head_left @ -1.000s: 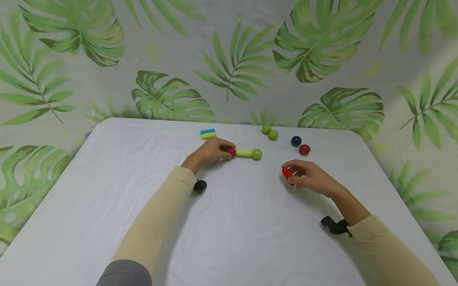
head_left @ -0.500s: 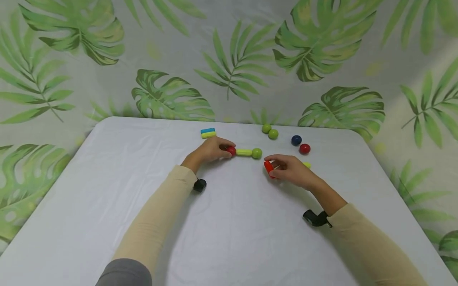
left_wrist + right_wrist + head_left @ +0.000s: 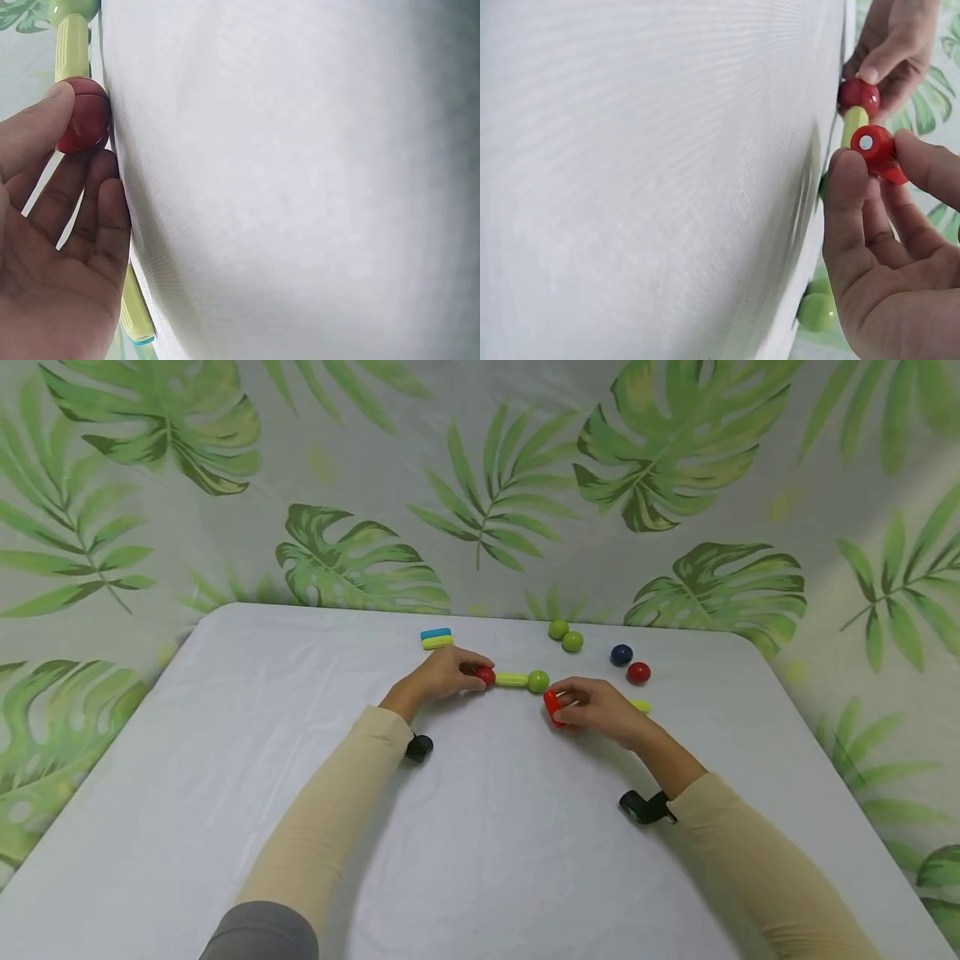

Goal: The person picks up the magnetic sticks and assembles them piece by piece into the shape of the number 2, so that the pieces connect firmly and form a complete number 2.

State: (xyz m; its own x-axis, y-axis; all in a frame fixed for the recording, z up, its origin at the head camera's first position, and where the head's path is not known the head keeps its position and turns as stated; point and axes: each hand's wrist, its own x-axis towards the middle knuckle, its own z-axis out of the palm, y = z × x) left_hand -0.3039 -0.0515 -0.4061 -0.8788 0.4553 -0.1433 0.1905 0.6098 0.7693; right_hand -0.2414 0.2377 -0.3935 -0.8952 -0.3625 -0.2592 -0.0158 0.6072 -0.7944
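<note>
My left hand [image 3: 442, 675] pinches a red ball [image 3: 85, 116] between thumb and fingers. A yellow-green rod [image 3: 512, 680] runs from that ball to a green ball [image 3: 537, 682], the three lying in a line on the table. In my right hand [image 3: 596, 706] a short red rod [image 3: 553, 708] is pinched between thumb and fingertips, just right of and nearer than the green ball. A round pale spot shows on the end of the red rod in the right wrist view. Whether rod and green ball touch, I cannot tell.
Behind the hands lie two green balls [image 3: 572, 642], a dark blue ball [image 3: 621, 655] and another red ball [image 3: 638, 673]. A blue rod [image 3: 436, 634] and a yellow rod [image 3: 438, 643] lie side by side behind my left hand. Another yellow rod [image 3: 642, 706] is partly hidden behind my right hand.
My right hand has carried the red rod leftward and slightly away from me, close to the green ball. A yellow rod behind that hand has come into view. The left hand stays put.
</note>
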